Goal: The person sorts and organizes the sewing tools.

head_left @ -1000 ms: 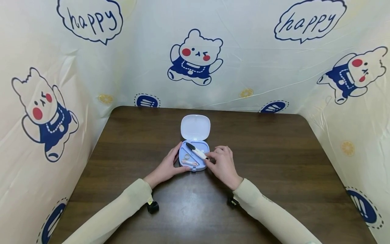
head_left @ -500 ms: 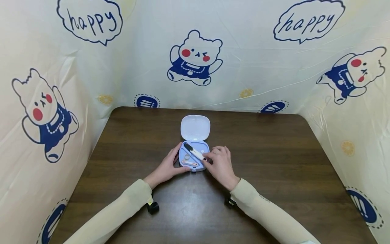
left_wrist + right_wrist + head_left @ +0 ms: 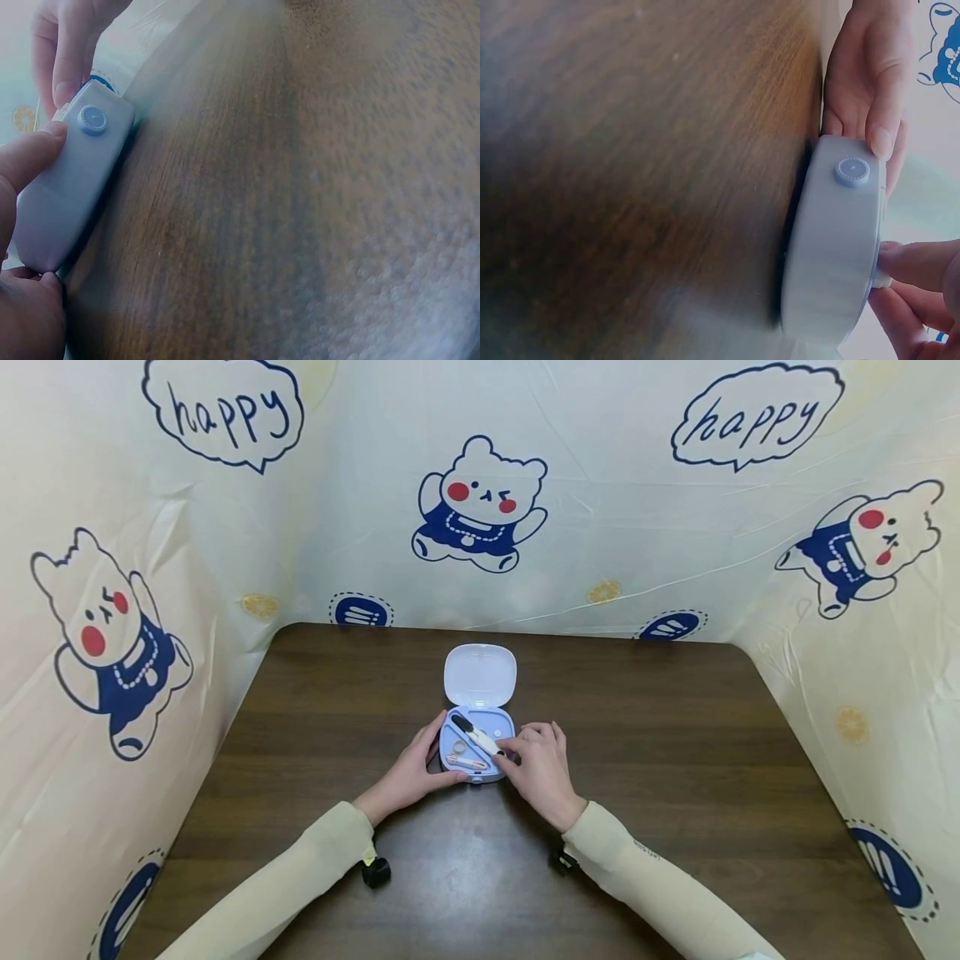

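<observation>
A small light blue case (image 3: pixel 495 720) stands on the table with its hinged lid (image 3: pixel 480 675) raised at the back. Across its compartments slants a white marker (image 3: pixel 481 740) with a black cap pointing to the back left. My right hand (image 3: pixel 542 770) pinches the marker's near end between thumb and fingers, at the case's right rim. With my left hand (image 3: pixel 408 773) I grip the case's left side, thumb on the front edge. In the front left compartment lie a small ring-shaped piece (image 3: pixel 459 747) and a slim pinkish-white stick (image 3: pixel 467 762). A round button (image 3: pixel 93 120) shows on the case's front.
The dark wooden table (image 3: pixel 337 693) spreads around the case on every side. White cloth printed with bears (image 3: pixel 480 506) hangs behind it and at both sides. A small black device (image 3: pixel 377 872) is strapped at the left wrist, another (image 3: pixel 564 860) at the right.
My right hand has moved slightly left with the marker, which now lies lower and further inside the case. The left hand and the case have stayed in place.
</observation>
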Action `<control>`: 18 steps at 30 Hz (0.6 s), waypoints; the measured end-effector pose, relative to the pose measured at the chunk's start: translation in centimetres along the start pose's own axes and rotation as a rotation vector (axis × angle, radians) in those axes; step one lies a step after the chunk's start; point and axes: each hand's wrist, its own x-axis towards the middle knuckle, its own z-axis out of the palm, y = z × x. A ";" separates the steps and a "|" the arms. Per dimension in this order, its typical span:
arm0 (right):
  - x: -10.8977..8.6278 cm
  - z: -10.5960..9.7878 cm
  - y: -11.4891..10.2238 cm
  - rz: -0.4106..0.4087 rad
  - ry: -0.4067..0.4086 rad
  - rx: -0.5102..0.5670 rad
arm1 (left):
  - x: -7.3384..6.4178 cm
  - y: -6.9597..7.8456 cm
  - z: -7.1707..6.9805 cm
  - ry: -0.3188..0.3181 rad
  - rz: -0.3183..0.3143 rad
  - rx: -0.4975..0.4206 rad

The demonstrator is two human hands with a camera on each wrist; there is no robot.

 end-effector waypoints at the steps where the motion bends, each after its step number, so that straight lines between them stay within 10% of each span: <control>1: 0.0 0.0 0.0 -0.003 0.003 -0.003 | 0.0 0.0 0.0 0.002 0.000 -0.001; 18: -0.3 -0.5 0.2 -0.055 -0.034 -0.051 | 0.0 0.2 0.0 0.005 -0.006 -0.006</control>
